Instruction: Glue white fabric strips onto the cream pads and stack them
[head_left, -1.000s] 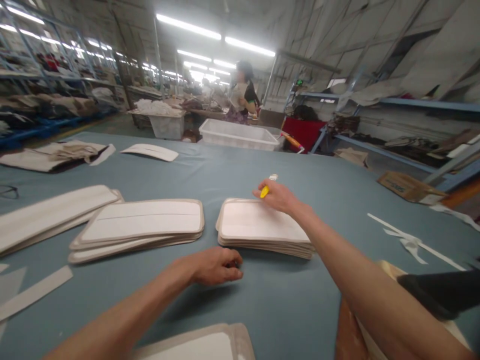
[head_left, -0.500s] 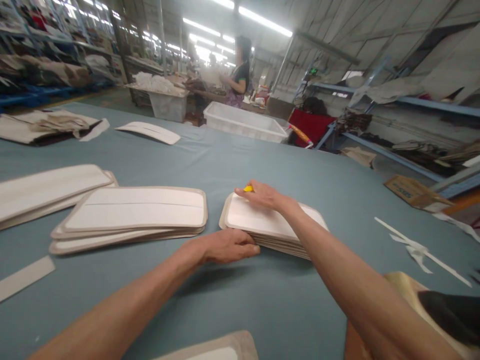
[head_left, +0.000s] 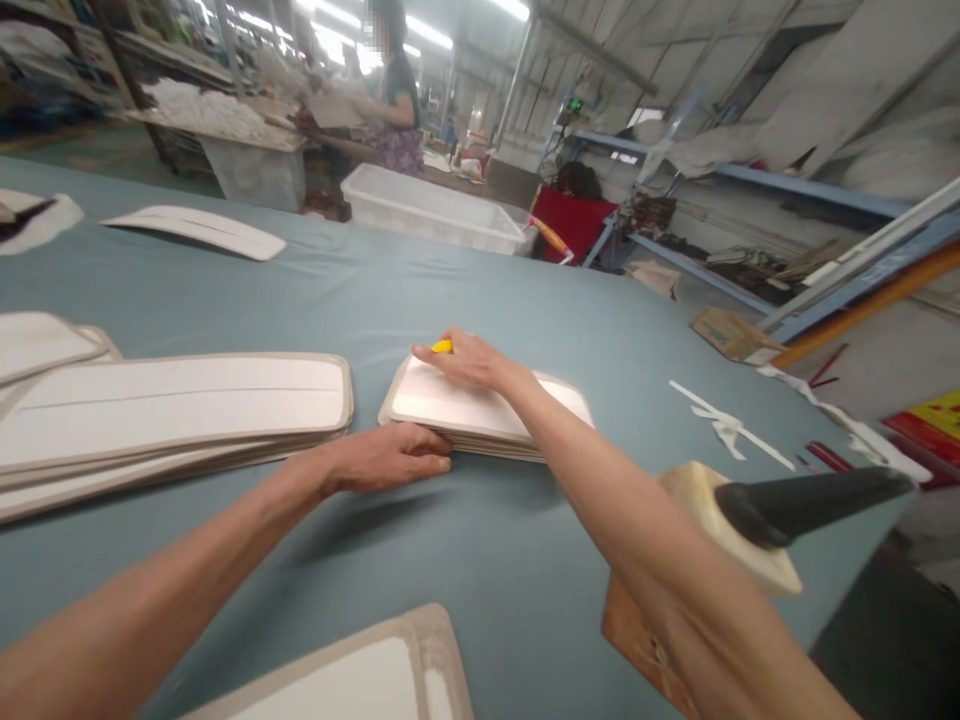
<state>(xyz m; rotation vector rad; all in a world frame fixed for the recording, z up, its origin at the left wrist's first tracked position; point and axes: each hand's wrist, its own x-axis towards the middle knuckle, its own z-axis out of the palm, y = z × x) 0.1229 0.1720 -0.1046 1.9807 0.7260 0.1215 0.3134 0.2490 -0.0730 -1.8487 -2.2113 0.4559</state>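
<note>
A stack of white panels with beige edges point(head_left: 420, 402) lies on the blue-grey table point(head_left: 517, 550). At its near left corner is my left hand point(head_left: 390, 457), fingers curled against the edge and thumb pointing right; some fingertips are hidden. My right hand point(head_left: 466, 360) rests across the top panel. Between its thumb and fingers shows a small yellow object point(head_left: 442, 346); the fingers hide most of it, so I cannot make out its kind. Left of my hands, a second panel stack point(head_left: 187, 400) has a line along its top panel.
Another beige-edged panel point(head_left: 352, 680) lies near me. A pale block with a black handle point(head_left: 810, 505) stands by my right forearm. White strips point(head_left: 724, 425) lie at right, a curved panel point(head_left: 202, 230) far left. Beyond the table are a white bin point(head_left: 427, 205) and a person point(head_left: 397, 95).
The view has turned right, so the table's things sit further left and more of the black handle shows. Both hands stay at the same panel stack, the yellow object still in my right.
</note>
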